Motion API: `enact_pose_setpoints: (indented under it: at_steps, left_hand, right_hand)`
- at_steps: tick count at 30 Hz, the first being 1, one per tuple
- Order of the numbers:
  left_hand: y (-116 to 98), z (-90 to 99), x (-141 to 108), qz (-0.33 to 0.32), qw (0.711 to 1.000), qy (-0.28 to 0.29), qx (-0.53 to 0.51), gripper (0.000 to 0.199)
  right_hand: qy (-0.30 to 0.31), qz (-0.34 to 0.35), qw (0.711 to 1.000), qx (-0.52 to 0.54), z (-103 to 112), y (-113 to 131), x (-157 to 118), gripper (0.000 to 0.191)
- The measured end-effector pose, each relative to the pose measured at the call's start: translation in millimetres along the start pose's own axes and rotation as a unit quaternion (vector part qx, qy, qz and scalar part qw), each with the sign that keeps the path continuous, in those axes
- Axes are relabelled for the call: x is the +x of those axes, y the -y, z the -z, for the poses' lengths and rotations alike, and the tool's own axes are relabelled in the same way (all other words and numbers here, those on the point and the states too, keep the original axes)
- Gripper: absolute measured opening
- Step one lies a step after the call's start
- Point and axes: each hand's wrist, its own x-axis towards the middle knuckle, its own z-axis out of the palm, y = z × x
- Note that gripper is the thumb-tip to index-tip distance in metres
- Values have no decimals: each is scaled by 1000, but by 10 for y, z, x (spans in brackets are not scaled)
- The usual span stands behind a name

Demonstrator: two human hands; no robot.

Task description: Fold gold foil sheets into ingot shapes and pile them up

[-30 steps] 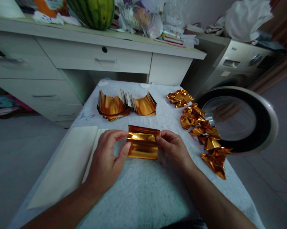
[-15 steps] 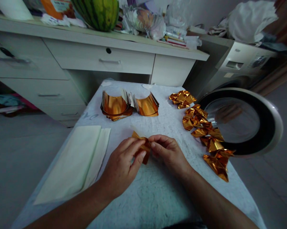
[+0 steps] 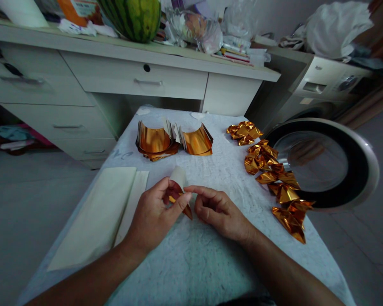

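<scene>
My left hand (image 3: 158,208) pinches a small sheet of gold foil paper (image 3: 187,211), its pale back curling up beyond the fingers. Close on its right is my right hand (image 3: 221,212), its index fingertip touching the paper's edge near my left thumb and its other fingers curled. Two curved stacks of gold foil sheets, a left stack (image 3: 153,140) and a right stack (image 3: 196,141), stand farther back. Folded gold foil pieces (image 3: 285,193) lie in a row along the right side. At the left are folded pale sheets (image 3: 94,216).
A cloth-covered table (image 3: 210,263) bears all of this. Behind it stands a white counter (image 3: 178,57) with drawers, holding a watermelon (image 3: 132,19) and plastic bags. The open round door (image 3: 363,170) of a washing machine (image 3: 319,80) is beside the table's right edge.
The paper has turned in my left hand, so its pale back now shows upright. My right hand's thumb has come off the paper, while its index finger extends to the edge.
</scene>
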Motion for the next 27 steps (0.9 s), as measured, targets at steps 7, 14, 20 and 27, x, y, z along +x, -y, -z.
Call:
enact_pose_setpoints:
  at_steps: [7,14,20,27]
  left_hand:
    - [48,74,41,16,999,-50,-9,20]
    - [20,135,46,26,995,-65,-71,18]
    - [53,55,78,72,990,-4,-121,19]
    - [201,-46,106,92,987,16,-132,37]
  right_hand:
    - [-186,9,976,-115,60,37,-29,19]
    - [-294,3,932,-212,175,96,12,38]
    - [-271,-25,960,-67,160,74,42,29]
    - [-303,-78,944,-107,180,29,60,32]
